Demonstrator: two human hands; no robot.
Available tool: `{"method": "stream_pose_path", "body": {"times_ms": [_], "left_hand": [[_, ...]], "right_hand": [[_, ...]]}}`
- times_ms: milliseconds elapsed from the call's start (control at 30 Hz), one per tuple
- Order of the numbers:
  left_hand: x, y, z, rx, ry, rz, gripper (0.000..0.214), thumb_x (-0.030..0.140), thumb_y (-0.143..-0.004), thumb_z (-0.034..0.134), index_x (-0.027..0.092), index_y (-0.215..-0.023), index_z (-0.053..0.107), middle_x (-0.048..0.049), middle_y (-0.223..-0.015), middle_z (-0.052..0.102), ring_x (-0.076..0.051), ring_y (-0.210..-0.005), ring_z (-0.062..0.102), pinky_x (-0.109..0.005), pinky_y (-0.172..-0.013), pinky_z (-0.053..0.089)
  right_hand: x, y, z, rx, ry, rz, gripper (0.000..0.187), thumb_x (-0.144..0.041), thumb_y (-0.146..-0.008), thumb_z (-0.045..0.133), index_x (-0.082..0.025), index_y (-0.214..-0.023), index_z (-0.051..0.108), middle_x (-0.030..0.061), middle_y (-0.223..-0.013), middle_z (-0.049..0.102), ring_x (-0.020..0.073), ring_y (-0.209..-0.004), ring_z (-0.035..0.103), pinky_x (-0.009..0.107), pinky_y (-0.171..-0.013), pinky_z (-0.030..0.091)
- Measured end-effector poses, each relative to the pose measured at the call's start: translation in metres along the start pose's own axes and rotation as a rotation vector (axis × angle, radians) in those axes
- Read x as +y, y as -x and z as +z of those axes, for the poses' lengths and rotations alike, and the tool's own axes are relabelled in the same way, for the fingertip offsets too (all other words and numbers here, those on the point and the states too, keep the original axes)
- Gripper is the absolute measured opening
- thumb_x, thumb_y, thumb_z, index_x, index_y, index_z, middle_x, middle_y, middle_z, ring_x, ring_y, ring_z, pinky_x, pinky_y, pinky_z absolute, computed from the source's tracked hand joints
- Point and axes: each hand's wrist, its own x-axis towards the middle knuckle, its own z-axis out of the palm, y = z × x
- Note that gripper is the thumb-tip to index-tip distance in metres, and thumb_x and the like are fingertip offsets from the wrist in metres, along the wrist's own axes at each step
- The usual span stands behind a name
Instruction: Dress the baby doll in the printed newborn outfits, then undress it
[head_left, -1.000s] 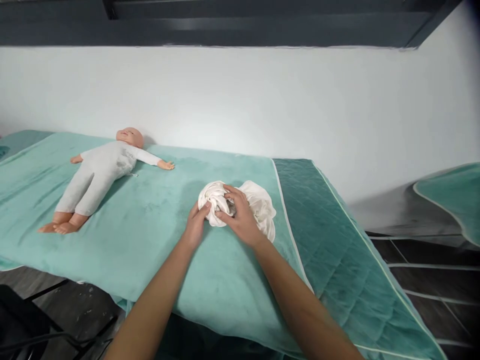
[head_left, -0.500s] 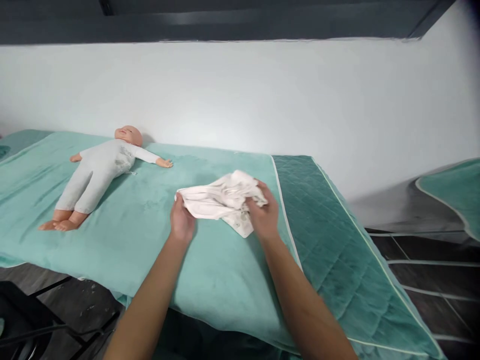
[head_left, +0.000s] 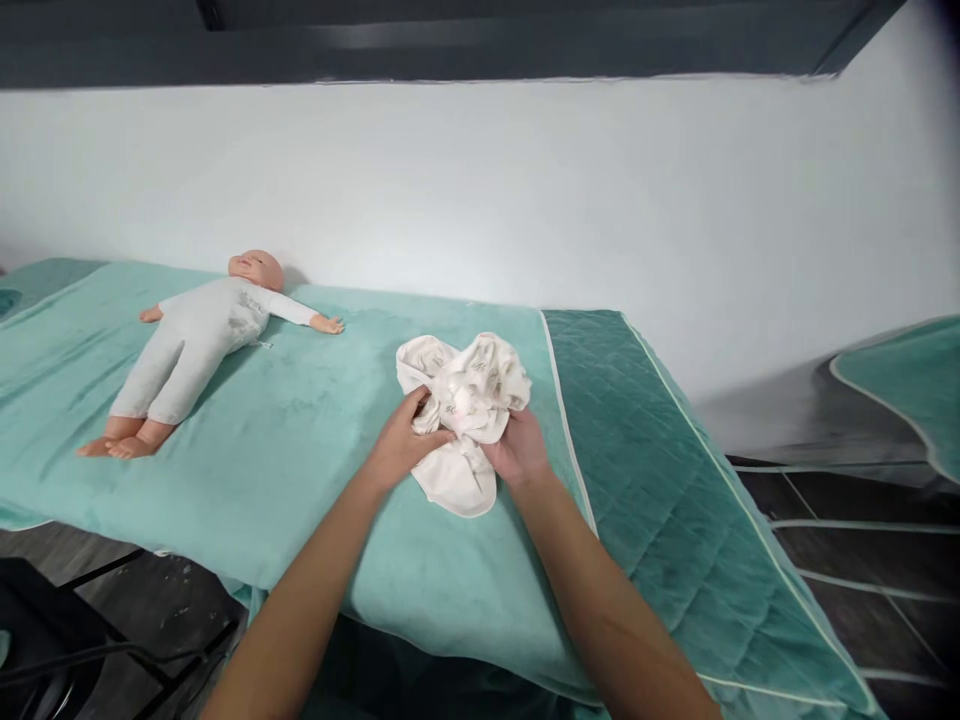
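A white piece of fabric [head_left: 480, 385], bunched up and faintly printed, is between my two hands over the green bed cover [head_left: 315, 430]. It looks like a baby garment, but its folds hide the exact kind. My left hand [head_left: 405, 437] grips its left side, with the thumb across the front. On the right, my right hand [head_left: 519, 447] holds the cloth from below, its fingers partly hidden behind it. One rounded flap hangs down between the hands, and another part spreads out to the upper left.
A baby doll [head_left: 199, 330] in a white suit lies on its back at the left, arms spread. Behind the bed rises a white wall [head_left: 480, 200]. A dark quilted strip [head_left: 660, 460] covers the bed's right end. A black chair [head_left: 45, 630] stands at lower left.
The stretched-out cloth has been gathered into a bunch. My left hand has moved right, closer to my right hand, and taken a new grip. The doll lies as before.
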Motion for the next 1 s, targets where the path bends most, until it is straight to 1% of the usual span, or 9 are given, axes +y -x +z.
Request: {"method": "stream_pose_path", "body": {"times_ms": [100,233,500,567,633,700,767,867,1000], "left_hand": [[-0.001,0.001,0.001,-0.081,-0.055,-0.017,0.053,0.038,-0.075,0.082,0.019,-0.123,0.067,-0.0101,-0.122,0.071,-0.03,-0.112,0.065,-0.041,-0.098,0.051],[-0.004,0.002,-0.002,-0.074,-0.034,-0.052,0.033,0.038,-0.077,0.078,0.017,-0.102,0.074,-0.0066,-0.106,0.075,-0.027,-0.1,0.067,-0.035,-0.088,0.052],[-0.002,0.0,-0.008,0.329,0.311,-0.056,0.038,0.036,-0.076,0.078,0.018,-0.108,0.071,-0.003,-0.098,0.072,-0.016,-0.083,0.064,-0.026,-0.076,0.051],[-0.001,-0.001,-0.009,0.344,0.275,-0.067,0.035,0.035,-0.075,0.079,0.018,-0.105,0.071,-0.0013,-0.091,0.07,-0.014,-0.077,0.061,-0.024,-0.071,0.049],[0.001,0.0,-0.009,0.319,0.235,-0.079,0.033,0.034,-0.073,0.08,0.018,-0.099,0.072,-0.0001,-0.086,0.069,-0.013,-0.074,0.059,-0.023,-0.067,0.047],[0.004,0.001,-0.009,0.267,0.291,-0.091,0.035,0.035,-0.071,0.082,0.018,-0.1,0.072,-0.0003,-0.087,0.069,-0.013,-0.075,0.06,-0.023,-0.068,0.048],[0.007,0.002,-0.009,0.191,0.384,-0.117,0.039,0.036,-0.071,0.083,0.018,-0.103,0.072,-0.0017,-0.089,0.071,-0.014,-0.076,0.063,-0.025,-0.07,0.049],[0.01,0.005,-0.008,0.071,0.449,-0.183,0.038,0.038,-0.07,0.085,0.015,-0.098,0.074,-0.0029,-0.083,0.071,-0.014,-0.071,0.063,-0.025,-0.067,0.05],[0.012,0.004,-0.009,0.078,0.509,-0.206,0.035,0.039,-0.07,0.087,0.013,-0.091,0.074,-0.0033,-0.078,0.071,-0.014,-0.068,0.065,-0.026,-0.065,0.05]], "right_hand": [[0.004,0.008,0.011,0.014,0.045,-0.028,0.056,-0.054,-0.086,0.058,-0.027,-0.135,0.054,0.0094,-0.131,0.068,0.0294,-0.123,0.065,0.053,-0.103,0.054],[0.0,0.013,0.01,0.104,0.114,-0.149,0.07,-0.04,-0.078,0.076,-0.032,-0.141,0.048,0.007,-0.146,0.058,0.0251,-0.129,0.06,0.045,-0.106,0.053],[-0.009,0.007,-0.024,0.369,0.274,-0.434,0.024,-0.024,-0.079,0.068,-0.024,-0.103,0.069,0.0067,-0.124,0.069,0.0251,-0.117,0.064,0.047,-0.1,0.053],[-0.011,0.011,-0.023,0.291,0.451,-0.53,0.026,-0.024,-0.086,0.062,-0.026,-0.111,0.067,0.0075,-0.134,0.063,0.0256,-0.128,0.058,0.049,-0.108,0.048],[-0.011,0.014,-0.015,0.105,0.689,-0.565,0.036,-0.027,-0.091,0.058,-0.028,-0.127,0.061,0.0083,-0.147,0.055,0.0261,-0.14,0.048,0.052,-0.117,0.039],[-0.007,0.016,-0.007,-0.102,0.932,-0.527,0.05,-0.031,-0.091,0.062,-0.029,-0.141,0.052,0.0088,-0.157,0.046,0.0278,-0.148,0.038,0.054,-0.122,0.031],[0.0,0.015,-0.002,-0.201,1.103,-0.463,0.067,-0.036,-0.088,0.068,-0.026,-0.15,0.043,0.0109,-0.16,0.041,0.0307,-0.151,0.032,0.056,-0.124,0.028],[0.008,0.011,-0.002,-0.129,1.18,-0.394,0.08,-0.039,-0.085,0.071,-0.018,-0.154,0.037,0.0178,-0.156,0.044,0.034,-0.148,0.037,0.057,-0.121,0.032],[0.006,0.008,-0.006,-0.001,1.08,-0.335,0.063,-0.032,-0.086,0.069,-0.018,-0.144,0.05,0.0165,-0.142,0.058,0.033,-0.136,0.051,0.053,-0.116,0.039]]}}
